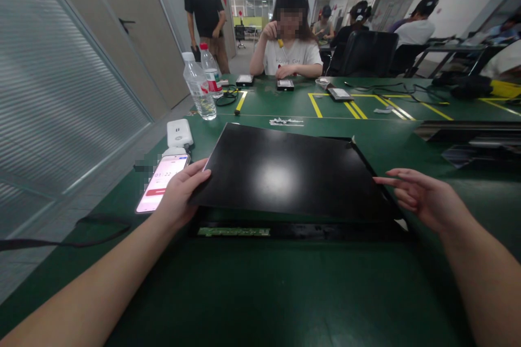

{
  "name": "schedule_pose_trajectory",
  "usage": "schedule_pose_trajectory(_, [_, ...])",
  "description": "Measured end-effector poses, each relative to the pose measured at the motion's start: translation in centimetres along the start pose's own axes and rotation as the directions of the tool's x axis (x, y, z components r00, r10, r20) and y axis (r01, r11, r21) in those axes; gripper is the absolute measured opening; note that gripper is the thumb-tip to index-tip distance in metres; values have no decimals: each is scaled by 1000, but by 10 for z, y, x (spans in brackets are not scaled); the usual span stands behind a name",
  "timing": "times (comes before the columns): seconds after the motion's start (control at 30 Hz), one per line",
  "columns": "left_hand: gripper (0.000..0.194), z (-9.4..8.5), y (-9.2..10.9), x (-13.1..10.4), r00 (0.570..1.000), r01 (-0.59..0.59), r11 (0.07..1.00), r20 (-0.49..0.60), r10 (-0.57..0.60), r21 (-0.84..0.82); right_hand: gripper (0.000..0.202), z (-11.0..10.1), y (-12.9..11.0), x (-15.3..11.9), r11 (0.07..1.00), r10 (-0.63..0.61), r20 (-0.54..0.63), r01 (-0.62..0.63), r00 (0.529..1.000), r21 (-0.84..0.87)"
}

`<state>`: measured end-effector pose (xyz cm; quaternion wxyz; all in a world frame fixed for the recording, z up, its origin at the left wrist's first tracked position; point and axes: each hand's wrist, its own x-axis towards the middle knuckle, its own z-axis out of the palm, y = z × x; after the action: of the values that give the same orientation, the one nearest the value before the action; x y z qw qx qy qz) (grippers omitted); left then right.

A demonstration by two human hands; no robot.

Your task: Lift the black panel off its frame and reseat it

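Observation:
My left hand [181, 190] grips the left edge of a thin, glossy black panel [280, 173], thumb on top and fingers underneath. The panel's left side is raised and tilted. Beneath it lies a black frame [337, 230], its near edge showing with a strip of green circuit board [234, 232]. At the panel's right edge is my right hand [423, 195], a fingertip against or very near the edge of panel or frame. Its other fingers are loosely bent and apart, holding nothing. Small pale pieces [402, 224] stick out at the right corners.
A lit phone [163, 181] and a white device [179, 134] lie left of the panel. Two plastic bottles [199, 87] stand behind them. White scraps [286, 122] lie beyond the panel, dark strips [480, 141] at right. Across the green table [285, 293] sits a person [291, 49] with small drives.

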<state>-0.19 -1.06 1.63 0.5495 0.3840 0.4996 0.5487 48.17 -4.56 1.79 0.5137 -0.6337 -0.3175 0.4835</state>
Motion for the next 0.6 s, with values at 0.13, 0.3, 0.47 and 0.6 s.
schedule_pose_trajectory(0.13, [41,1,0,0,1000,14,1000,-3,-14,5,29,-6,3,4,1000,4,22,-4,1000,-23])
schedule_pose_trajectory(0.3, [39,1,-1,1,1000,28,1000,-7,-28,-2,29,-9,8,8,1000,4,39,-3,999,-23])
schedule_pose_trajectory(0.47, [47,0,-3,2,1000,31,999,-6,-31,21,27,-1,10,6,995,-53,-8,52,999,-84])
schedule_pose_trajectory(0.6, [45,0,-4,3,999,51,998,-14,-51,26,27,6,10,2,986,-100,-66,90,993,-141])
